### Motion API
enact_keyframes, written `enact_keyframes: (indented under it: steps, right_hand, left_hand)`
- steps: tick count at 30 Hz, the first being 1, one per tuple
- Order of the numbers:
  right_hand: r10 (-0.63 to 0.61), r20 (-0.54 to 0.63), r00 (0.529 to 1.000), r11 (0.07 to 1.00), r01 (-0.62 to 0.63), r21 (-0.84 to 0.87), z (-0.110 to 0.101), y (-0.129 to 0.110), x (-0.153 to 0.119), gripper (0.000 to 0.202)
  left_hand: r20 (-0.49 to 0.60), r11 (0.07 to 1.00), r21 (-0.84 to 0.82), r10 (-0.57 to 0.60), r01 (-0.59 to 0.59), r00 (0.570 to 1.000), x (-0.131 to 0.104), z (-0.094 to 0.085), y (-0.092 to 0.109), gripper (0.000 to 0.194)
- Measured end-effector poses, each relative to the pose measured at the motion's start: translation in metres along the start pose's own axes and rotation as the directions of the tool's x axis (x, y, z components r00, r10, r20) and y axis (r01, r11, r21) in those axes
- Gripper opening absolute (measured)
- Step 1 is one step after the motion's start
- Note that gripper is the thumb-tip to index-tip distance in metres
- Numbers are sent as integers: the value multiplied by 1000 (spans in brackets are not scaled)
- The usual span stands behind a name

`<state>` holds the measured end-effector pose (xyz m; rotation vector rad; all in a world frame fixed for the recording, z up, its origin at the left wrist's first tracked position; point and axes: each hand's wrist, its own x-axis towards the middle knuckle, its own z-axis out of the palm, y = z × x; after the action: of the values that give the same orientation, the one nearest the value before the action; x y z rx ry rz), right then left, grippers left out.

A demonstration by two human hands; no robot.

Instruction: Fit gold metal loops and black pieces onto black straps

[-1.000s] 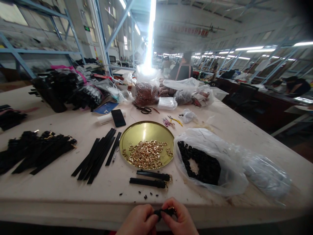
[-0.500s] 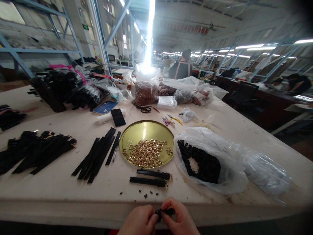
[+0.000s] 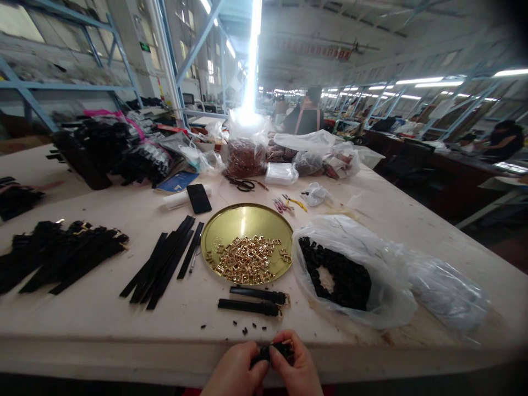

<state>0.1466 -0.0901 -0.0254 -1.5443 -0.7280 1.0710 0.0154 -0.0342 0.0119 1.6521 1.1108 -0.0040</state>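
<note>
While both hands have drawn closer together since a second ago, the left hand [image 3: 237, 368] and right hand [image 3: 295, 366] keep their fingers [image 3: 275, 355] pinched shut on the short black strap with a gold metal buckle [image 3: 277, 351], just short of the tabletop [image 3: 103, 324] edge.

Two hands meet at the near edge of the bench [image 3: 371, 209], the left hand [image 3: 235, 369] and the right hand [image 3: 295, 367], sharing one black strap piece [image 3: 275, 350]. Two finished black straps [image 3: 253, 301] lie just ahead. One round gold tray [image 3: 247, 220] carries gold buckles [image 3: 247, 259] too many to count. One phone [image 3: 198, 198], one pair of scissors [image 3: 243, 184], one open clear bag [image 3: 355, 242] of black loops [image 3: 338, 275].
</note>
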Motion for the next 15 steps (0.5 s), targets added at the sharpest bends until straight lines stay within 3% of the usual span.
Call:
enact_keyframes:
  steps: [6,12,15]
  right_hand:
    - [7,186,982,1000,-4,-19,-15,-7,5,30]
    - [-73,210,975,984,104,-145,-17,-9,3,16]
    - [-79,239,968,982,117,-151,-16,-6,3,19]
  left_hand:
    - [26,1000,9,6,-6,1000,-6,-15,4,20]
    - [37,997,51,61,-63,997,-7,-12,18,25]
    - [36,992,78,92,-95,995,-7,-13,22,26]
